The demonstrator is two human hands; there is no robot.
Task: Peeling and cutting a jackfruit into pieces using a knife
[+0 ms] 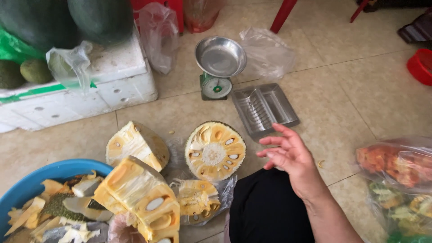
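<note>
One hand only was in view: the right hand (288,155), raised above the tiled floor (351,90) at near right, palm open, fingers (281,131) loosely spread and curled, gripping nothing. The left hand was out of frame; its state could not be told.

Largest item, far left: a white foam box (112,85) with two dark green melons (90,18) on top, a clear plastic bag (69,65) draped over its edge, and two smaller rough green fruits (27,72) beside it.

Near left: a blue basin (40,177) heaped with jackfruit rind and scraps.

Just right of the basin: a big jackfruit wedge (144,198), cut face up, yellow flesh and pale seeds showing. Behind it, a second wedge (135,144) on the floor.

Centre: a round jackfruit cross-section (215,150), cut face up, resting on clear plastic, just left of the open hand and not touched by it. A smaller torn piece (195,200) lay near it, also on plastic.

Near right edge: clear bags of orange and green-yellow fruit pieces (396,171).

Far centre: a small green kitchen scale (218,67) with a steel bowl pan; right of it a clear ribbed plastic tray (263,108), well apart from the hand.

Far right: part of a red bowl (420,65)
</note>
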